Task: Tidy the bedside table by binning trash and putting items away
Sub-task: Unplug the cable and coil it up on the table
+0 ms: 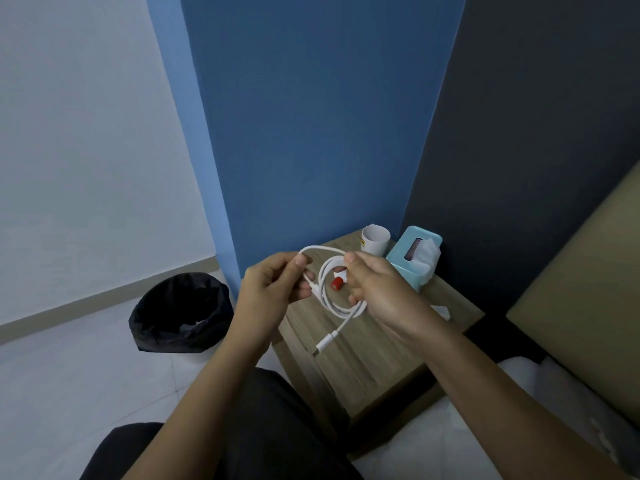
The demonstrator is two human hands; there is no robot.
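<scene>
Hands raised above the wooden tabletop (374,355), both closed on a coiled white cable (341,306): left hand (273,289) pinching the upper loop, right hand (377,289) gripping the coil, plug end dangling. Behind: white cup (375,239), teal tissue box (412,261), small red item (337,283). Black-lined bin (181,311) on the floor, left.
</scene>
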